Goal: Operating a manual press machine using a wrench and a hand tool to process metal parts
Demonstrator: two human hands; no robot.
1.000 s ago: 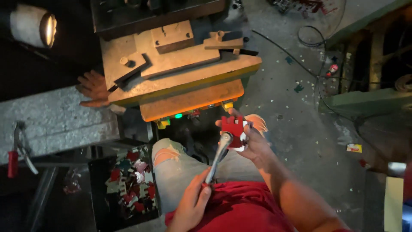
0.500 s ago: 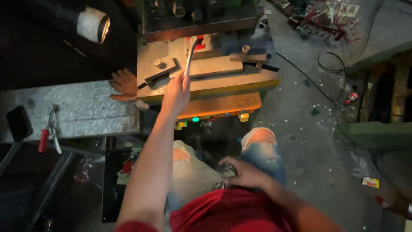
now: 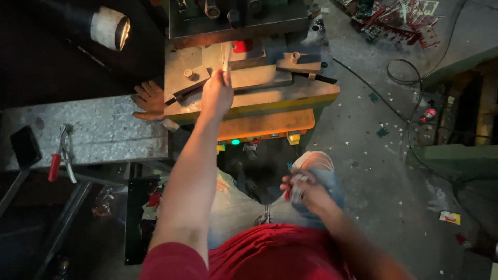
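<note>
My left hand (image 3: pixel 216 95) is stretched out over the press table (image 3: pixel 290 93) and grips a thin pale tool (image 3: pixel 226 57) whose tip reaches a small red piece (image 3: pixel 239 46) under the press head. My right hand (image 3: pixel 306 189) hovers over my right knee, blurred, closed around small red and pale pieces (image 3: pixel 295 187). I sit in jeans and a red shirt facing the machine.
An orange control panel with a green light (image 3: pixel 236 141) sits under the press table. A brown glove (image 3: pixel 150 99) lies at the table's left edge. Red-handled pliers (image 3: pixel 58 158) rest on a grey slab. A dark bin of red scraps (image 3: pixel 150 205) stands left of my leg. Cables cross the floor at right.
My left hand went from my lap up to the press with the tool, then further in under the head. My right hand dropped from in front of the panel to my knee.
</note>
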